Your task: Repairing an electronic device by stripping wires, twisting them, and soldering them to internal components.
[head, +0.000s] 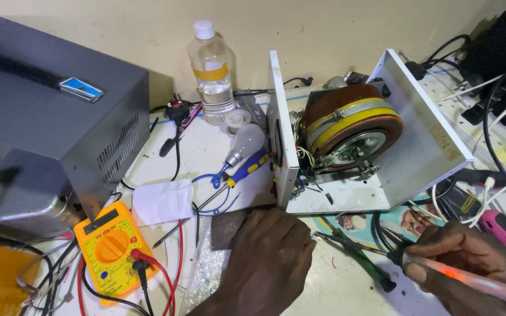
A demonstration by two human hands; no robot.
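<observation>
Two hands are at work at the bench's near edge. The right hand (467,257), at about four o'clock, is closed pen-fashion around a clear-handled tester screwdriver (469,280) that glows orange inside; its thin shaft runs toward nine o'clock, the tip ending just short of the left hand (270,257). That left hand rests knuckles-up at six o'clock, fingers curled down onto the bench beside a dark flat block (226,228); whether it grips anything underneath cannot be told.

Just beyond the knuckles, at twelve o'clock from them, lies the opened white metal case (417,146), cover off and tipped on its side, with the big brown and yellow wound coil (349,126) and its small wires bared. So the opening-up looks done, and the lit tester suggests checking is in hand; the case is not yet closed again.

At eight o'clock sits a yellow multimeter (109,248), its red and black leads trailing across the bench. A light bulb (244,143) and a blue and yellow screwdriver (244,169) lie at eleven o'clock, a clear plastic bottle (212,73) behind them, a grey metal box (48,117) at ten o'clock. Black and white cables crowd the three o'clock side, with a pink-handled tool (502,228) beside the right hand, hemming in its room.
</observation>
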